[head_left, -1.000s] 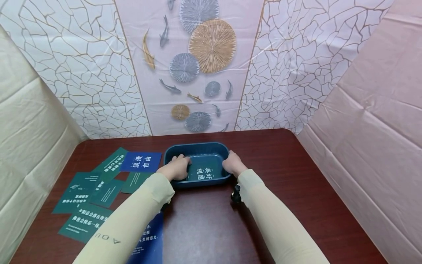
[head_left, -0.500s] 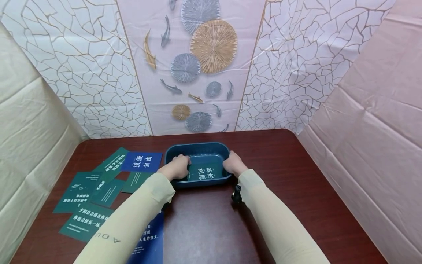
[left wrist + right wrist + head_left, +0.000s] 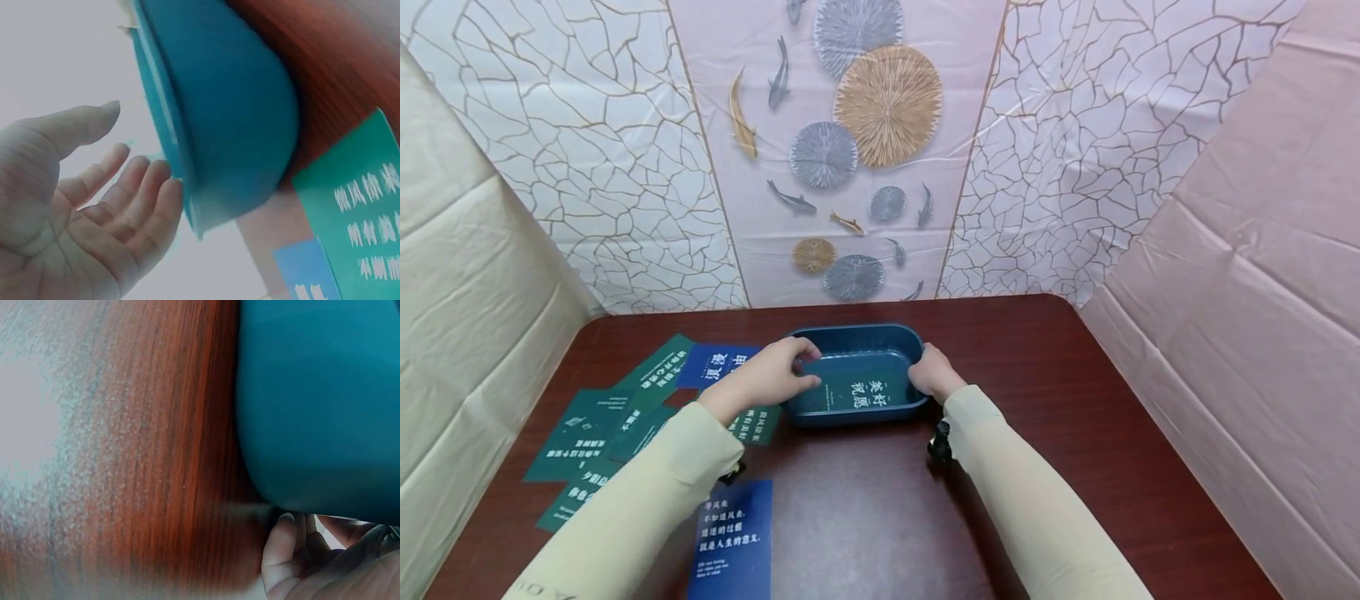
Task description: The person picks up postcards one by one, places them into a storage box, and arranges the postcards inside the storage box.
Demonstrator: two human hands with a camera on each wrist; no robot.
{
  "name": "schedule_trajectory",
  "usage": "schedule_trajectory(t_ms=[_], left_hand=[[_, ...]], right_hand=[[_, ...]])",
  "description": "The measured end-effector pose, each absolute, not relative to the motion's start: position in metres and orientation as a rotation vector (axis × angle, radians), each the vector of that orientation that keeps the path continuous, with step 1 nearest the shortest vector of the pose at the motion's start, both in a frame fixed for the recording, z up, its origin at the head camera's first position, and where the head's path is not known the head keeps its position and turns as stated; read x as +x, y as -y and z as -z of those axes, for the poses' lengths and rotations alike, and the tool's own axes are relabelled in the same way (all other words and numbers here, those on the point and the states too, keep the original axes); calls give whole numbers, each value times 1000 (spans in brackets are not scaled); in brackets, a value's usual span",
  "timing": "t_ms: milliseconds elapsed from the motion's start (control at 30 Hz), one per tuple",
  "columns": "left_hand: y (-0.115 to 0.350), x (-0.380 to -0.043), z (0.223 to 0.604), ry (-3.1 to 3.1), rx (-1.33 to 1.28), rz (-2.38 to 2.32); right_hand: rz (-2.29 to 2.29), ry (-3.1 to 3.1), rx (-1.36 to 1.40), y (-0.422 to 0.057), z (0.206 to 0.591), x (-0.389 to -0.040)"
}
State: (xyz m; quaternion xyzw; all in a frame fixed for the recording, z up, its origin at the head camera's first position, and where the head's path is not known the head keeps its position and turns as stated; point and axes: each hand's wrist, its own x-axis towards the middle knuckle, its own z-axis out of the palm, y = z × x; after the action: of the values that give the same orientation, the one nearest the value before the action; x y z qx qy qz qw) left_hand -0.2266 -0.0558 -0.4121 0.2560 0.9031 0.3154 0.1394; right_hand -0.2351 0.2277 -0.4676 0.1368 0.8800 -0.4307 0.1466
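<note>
A dark teal plastic basin (image 3: pixel 857 337), oblong with rounded corners, sits on the table. Inside it lies a green card (image 3: pixel 868 392) with white characters. My left hand (image 3: pixel 775 371) is over the basin's left end, its fingers loosely bent and thumb apart, holding nothing. In the left wrist view, the left hand (image 3: pixel 106 200) is beside the basin's rim with its palm bare; whether a fingertip touches the rim is unclear. At the opposite end, my right hand (image 3: pixel 933 372) grips the basin's rim. The right wrist view shows the right hand (image 3: pixel 312 562) against the basin's end wall (image 3: pixel 325 425).
Several green cards (image 3: pixel 580 429) overlap on the left of the table (image 3: pixel 1045 400). A blue card (image 3: pixel 707 364) lies partly behind my left hand. Another blue card (image 3: pixel 733 533) is near the front, beside my left sleeve. A patterned cloth wall (image 3: pixel 850 225) stands behind the table.
My left hand has come up out of the basin and shifted left, its fingers spreading. A green card beneath that wrist now shows more of its print. My right hand and the basin have stayed put.
</note>
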Motion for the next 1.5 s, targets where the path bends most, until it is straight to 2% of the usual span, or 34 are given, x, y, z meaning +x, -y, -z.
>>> schedule_trajectory(t_ms=[467, 633, 1500], left_hand=[[121, -174, 415, -2532, 606, -886], [132, -164, 422, -2564, 649, -808], [129, -127, 462, -2638, 647, -429]], right_hand=[[1228, -2549, 390, -226, 468, -235], [1233, -2541, 408, -226, 468, -235], [1225, -2543, 409, -224, 464, -234]])
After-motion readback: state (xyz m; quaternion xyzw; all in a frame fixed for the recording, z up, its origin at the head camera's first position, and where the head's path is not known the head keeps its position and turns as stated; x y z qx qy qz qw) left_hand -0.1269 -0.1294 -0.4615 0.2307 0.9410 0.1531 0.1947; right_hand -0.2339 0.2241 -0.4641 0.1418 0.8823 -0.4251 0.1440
